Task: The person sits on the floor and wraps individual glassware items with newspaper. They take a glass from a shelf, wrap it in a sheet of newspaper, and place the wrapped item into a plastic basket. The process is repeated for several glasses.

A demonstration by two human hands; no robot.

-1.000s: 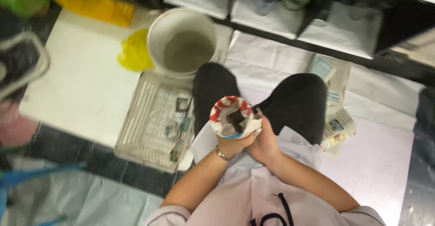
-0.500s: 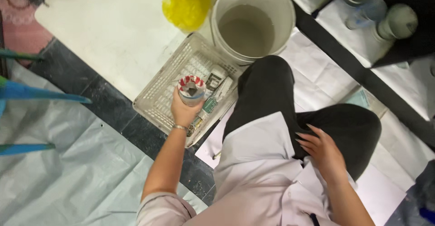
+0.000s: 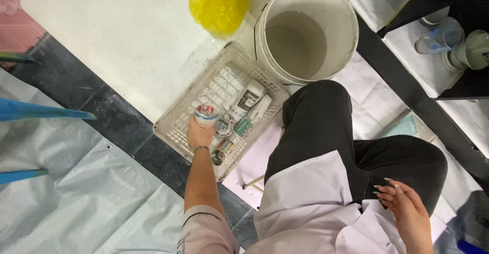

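Landmark: white mesh basket, on a white sheet on the floor.

- Left hand: half a second ago above the basket, now lowered inside it, grip clamped on a small red-and-white rimmed cup, which sits at the basket's near-left part.
- Within the basket, right of the cup: paint tubes, grey and green labels.
- Beyond the basket: yellow bag; white bucket, holding murky water.
- Far right of the basket: right hand, fingers loosely apart, empty, on the lap.

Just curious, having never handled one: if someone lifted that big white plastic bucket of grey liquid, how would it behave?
The big white plastic bucket probably feels heavy, since grey liquid fills its bottom. Its rigid-looking walls likely hold shape. Jerked or tilted, the liquid would probably slosh.
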